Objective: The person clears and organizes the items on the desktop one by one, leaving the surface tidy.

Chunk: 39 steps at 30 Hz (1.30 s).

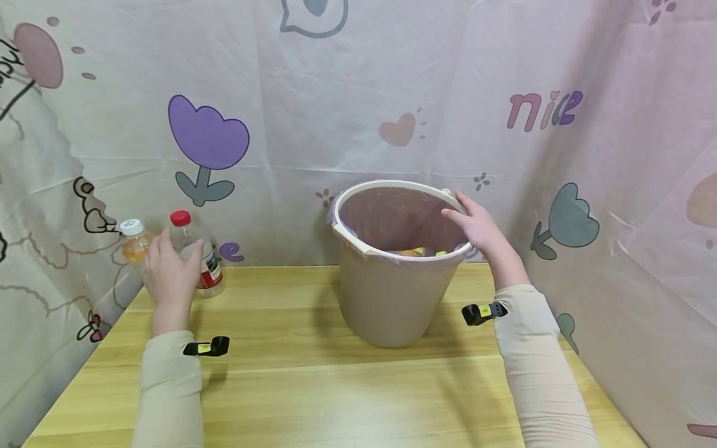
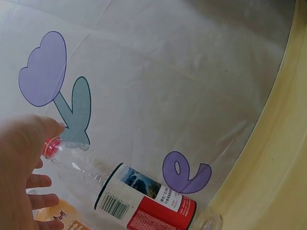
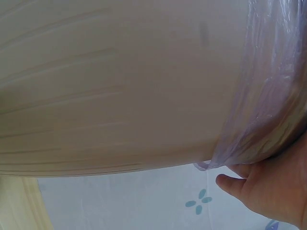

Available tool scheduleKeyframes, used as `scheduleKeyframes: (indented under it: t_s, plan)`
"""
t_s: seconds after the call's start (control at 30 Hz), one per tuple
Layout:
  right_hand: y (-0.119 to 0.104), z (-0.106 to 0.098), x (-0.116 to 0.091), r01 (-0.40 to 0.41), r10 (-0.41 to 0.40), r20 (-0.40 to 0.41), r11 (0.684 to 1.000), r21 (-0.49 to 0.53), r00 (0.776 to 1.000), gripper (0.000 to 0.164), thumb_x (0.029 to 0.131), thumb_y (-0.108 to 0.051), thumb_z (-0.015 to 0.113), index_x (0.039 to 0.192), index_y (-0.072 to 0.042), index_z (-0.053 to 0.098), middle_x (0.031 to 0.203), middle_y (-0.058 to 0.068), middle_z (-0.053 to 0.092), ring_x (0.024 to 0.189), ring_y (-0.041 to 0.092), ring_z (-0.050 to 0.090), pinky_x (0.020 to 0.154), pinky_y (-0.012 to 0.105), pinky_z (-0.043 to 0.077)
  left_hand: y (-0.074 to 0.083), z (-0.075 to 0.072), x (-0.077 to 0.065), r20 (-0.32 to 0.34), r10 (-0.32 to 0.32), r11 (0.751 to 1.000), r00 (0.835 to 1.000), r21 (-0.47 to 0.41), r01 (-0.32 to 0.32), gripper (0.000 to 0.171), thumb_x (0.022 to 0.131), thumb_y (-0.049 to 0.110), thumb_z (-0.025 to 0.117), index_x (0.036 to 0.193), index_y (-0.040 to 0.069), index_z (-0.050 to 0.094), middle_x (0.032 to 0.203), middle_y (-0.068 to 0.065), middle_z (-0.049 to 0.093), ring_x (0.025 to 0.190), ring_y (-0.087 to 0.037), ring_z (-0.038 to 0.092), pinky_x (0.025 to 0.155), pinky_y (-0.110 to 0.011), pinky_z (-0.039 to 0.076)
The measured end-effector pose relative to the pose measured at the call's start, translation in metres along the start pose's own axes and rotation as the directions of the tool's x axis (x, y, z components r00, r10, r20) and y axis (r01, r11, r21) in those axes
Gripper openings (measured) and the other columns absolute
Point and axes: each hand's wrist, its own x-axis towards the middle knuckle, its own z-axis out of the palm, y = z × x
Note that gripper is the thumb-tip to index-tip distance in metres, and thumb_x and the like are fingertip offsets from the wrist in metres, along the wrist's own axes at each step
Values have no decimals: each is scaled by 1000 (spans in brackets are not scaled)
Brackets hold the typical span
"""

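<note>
My left hand reaches over two plastic bottles at the table's left back, its thumb and fingers spread apart. Closest to it is a clear bottle with a red cap and a red and white label; in the left wrist view the thumb overlaps the cap. The orange-tinted bottle with a white cap stands left of it, partly behind the fingers. My right hand grips the right rim of a beige trash bin. A thin, clear purplish bag lines the bin and folds over its rim.
Some orange and yellow-green items lie inside the bin. The wooden table meets a patterned cloth backdrop at the back and both sides.
</note>
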Motion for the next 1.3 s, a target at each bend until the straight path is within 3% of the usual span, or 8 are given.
scheduleKeyframes:
  t_s: [0.47, 1.3]
  plan:
    - [-1, 0, -1, 1, -1, -5, 1000, -4, 1000, 75, 99, -48, 44, 158, -18, 8, 165, 13, 9, 151, 40, 10, 118, 64, 14, 5, 8, 15, 60, -41, 999, 997, 5, 41, 81, 96, 53, 45, 156, 6, 15, 159, -24, 22, 142, -48, 27, 114, -63, 24]
    - [0, 0, -1, 7, -7, -7, 1000, -2, 1000, 74, 99, -44, 44, 158, -17, 9, 164, 14, 11, 151, 40, 11, 118, 63, 14, 17, 27, 26, 59, -39, 992, 998, 123, 31, 90, 90, 63, 50, 150, 3, 23, 149, -28, 34, 131, -50, 35, 103, -68, 32]
